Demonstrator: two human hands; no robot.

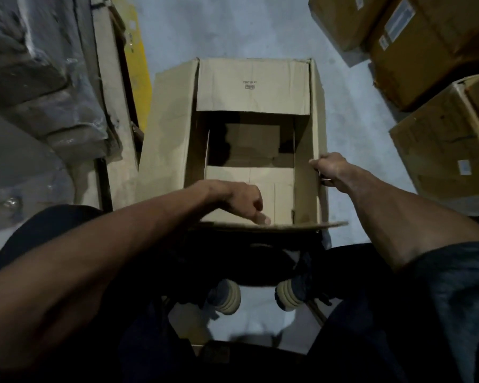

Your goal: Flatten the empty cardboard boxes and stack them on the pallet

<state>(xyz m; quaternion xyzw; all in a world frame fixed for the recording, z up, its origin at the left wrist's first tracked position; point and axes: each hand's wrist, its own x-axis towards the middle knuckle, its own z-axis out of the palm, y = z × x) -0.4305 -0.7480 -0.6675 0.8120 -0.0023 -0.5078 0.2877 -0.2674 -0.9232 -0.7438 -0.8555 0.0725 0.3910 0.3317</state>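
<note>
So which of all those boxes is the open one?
The open cardboard box in the middle, which both hands hold: left hand, right hand. Its flaps are spread. The closed boxes on the right are shut.

One open cardboard box [249, 87] stands on the floor, with four top flaps spread or folded. Three closed brown cartons [437, 145] sit at the right edge of the view. Two hands show, a left hand [242, 199] and a right hand [331, 168], and two shoes [227, 298] below.
</note>
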